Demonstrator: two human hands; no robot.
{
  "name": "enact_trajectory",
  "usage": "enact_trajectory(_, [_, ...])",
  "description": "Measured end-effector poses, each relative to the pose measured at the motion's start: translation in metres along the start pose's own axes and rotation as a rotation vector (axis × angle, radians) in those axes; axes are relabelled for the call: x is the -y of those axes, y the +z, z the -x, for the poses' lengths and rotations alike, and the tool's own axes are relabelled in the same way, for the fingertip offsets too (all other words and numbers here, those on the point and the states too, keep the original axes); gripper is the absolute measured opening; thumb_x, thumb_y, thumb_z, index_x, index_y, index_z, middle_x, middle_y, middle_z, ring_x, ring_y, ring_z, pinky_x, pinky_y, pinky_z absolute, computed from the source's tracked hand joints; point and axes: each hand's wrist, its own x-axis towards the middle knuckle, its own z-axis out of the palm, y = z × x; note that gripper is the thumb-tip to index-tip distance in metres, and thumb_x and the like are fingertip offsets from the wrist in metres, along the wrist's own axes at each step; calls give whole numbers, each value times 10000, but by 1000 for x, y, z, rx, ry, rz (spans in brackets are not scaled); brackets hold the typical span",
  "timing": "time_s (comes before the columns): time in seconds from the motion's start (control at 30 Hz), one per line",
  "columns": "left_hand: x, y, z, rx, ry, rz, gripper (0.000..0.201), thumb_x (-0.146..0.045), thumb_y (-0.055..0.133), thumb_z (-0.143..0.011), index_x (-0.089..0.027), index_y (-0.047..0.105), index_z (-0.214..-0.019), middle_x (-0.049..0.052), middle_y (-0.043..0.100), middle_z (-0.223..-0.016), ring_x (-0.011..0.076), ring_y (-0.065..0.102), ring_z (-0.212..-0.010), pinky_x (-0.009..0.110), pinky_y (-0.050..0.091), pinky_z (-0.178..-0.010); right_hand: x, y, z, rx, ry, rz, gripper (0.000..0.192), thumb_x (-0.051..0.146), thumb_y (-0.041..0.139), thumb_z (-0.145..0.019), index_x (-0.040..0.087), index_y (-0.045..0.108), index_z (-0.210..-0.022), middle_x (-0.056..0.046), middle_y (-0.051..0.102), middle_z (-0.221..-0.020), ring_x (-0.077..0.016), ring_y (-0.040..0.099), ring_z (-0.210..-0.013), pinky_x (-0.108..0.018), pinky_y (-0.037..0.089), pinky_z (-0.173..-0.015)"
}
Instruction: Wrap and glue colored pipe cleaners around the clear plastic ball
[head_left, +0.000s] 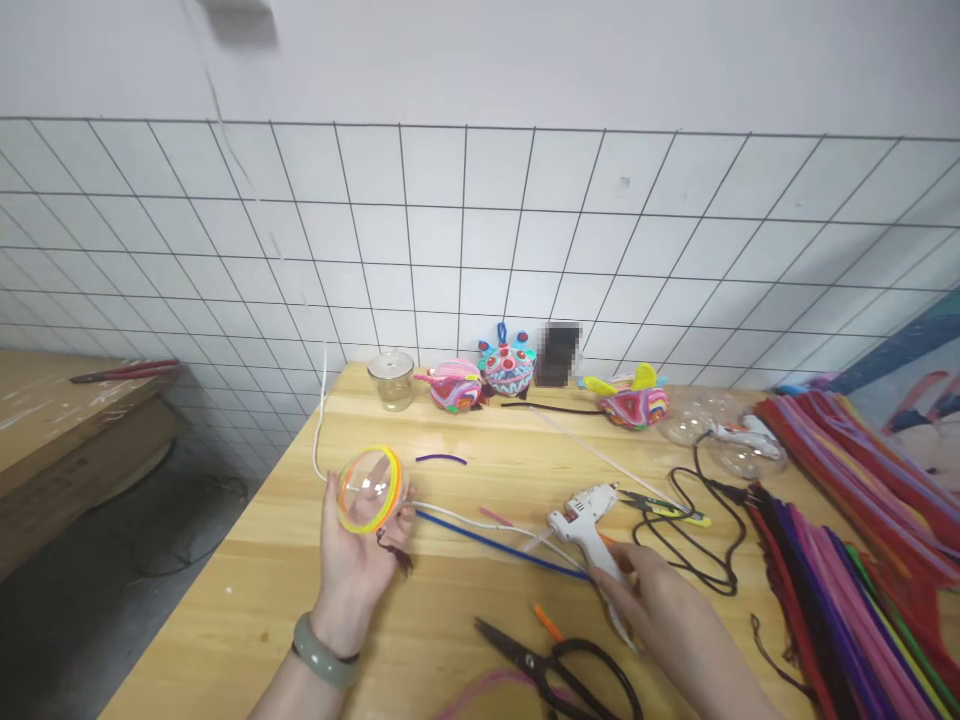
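A clear plastic ball [367, 488] ringed with yellow and orange fuzzy craft stems rests in my left hand [352, 565], palm up with the fingers curled round it. A small dark tassel [397, 552] hangs by the ball. On the right, my right hand [660, 600] grips the handle of a white hot glue gun [589, 515], its nozzle pointing up and to the right. Black scissors [536, 660] lie open below the gun. Between my hands a blue craft stem [495, 545] and a white cord [472, 518] cross the wooden table [270, 580].
Along the back stand a glass cup [391, 382], several finished colourful ornaments [508, 368] and a blurred dark object [559, 355]. Yellow-handled snips [675, 510], a looped black cable [686, 550], clear plastic shells [701, 415] and bundled craft stems [832, 580] occupy the right side.
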Motion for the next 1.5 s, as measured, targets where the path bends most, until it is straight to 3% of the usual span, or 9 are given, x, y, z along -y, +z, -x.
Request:
enact_trajectory(0.13, [0, 1, 1, -6, 30, 9, 460, -472, 364, -934, -124, 656, -1002, 127, 711, -812, 233, 686, -677, 287, 578, -525, 3, 9, 0, -9, 65, 49, 272, 477, 475, -879, 224, 552, -944, -104, 754, -813, -303, 734, -709, -367, 521, -593])
enact_trajectory(0.37, [-1, 1, 1, -24, 9, 38, 449, -452, 361, -925, -130, 659, -1019, 147, 706, -835, 244, 678, -675, 296, 576, -521, 6, 18, -2, -35, 74, 95, 364, 430, 425, -906, 191, 457, -1178, -130, 767, -844, -332, 742, -733, -369, 516, -597])
enact_trajectory(0.67, [-2, 1, 0, 4, 13, 45, 467, -445, 354, -931, -107, 670, -996, 160, 702, -858, 229, 670, -671, 286, 578, -525, 5, 4, -6, -21, 32, 57, 402, 440, 358, -922, 176, 434, -1216, -59, 753, -749, -255, 731, -609, -312, 511, -537])
enact_trajectory(0.83, [0, 3, 1, -1, 12, 40, 452, -438, 374, -931, -107, 680, -953, 144, 703, -810, 221, 667, -658, 287, 579, -524, 23, 2, -25, -45, -22, 107, 455, 428, 394, -916, 153, 433, -1276, -82, 765, -801, -272, 740, -657, -328, 512, -569])
enact_trajectory(1.0, [1, 4, 2, -4, 5, 34, 432, -421, 376, -944, -111, 678, -954, 126, 712, -801, 212, 675, -656, 285, 588, -533, 46, 13, -50, -97, -83, 215, 413, 376, 425, -921, 147, 471, -1261, -115, 770, -783, -298, 742, -686, -336, 498, -583])
enact_trajectory(1.13, [1, 4, 2, 0, -3, 39, 451, -431, 362, -951, -106, 675, -963, 133, 716, -809, 214, 684, -659, 282, 588, -527, 50, 24, -63, -130, -125, 298, 364, 323, 440, -933, 136, 481, -1242, -104, 768, -750, -274, 738, -660, -308, 482, -565])
enact_trajectory(1.37, [0, 4, 2, -9, -9, 55, 435, -429, 386, -942, -105, 676, -958, 133, 713, -802, 215, 685, -661, 286, 588, -546, 50, 27, -60, -199, -214, 424, 341, 305, 502, -941, 84, 543, -1198, -158, 731, -790, -300, 700, -686, -337, 451, -566])
enact_trajectory(1.5, [0, 4, 3, -16, -7, 55, 417, -421, 403, -933, -103, 672, -960, 132, 707, -793, 212, 679, -656, 280, 581, -535, 68, 24, -55, -237, -357, 426, 270, 242, 553, -918, 115, 593, -1153, -216, 685, -977, -348, 630, -867, -417, 449, -676])
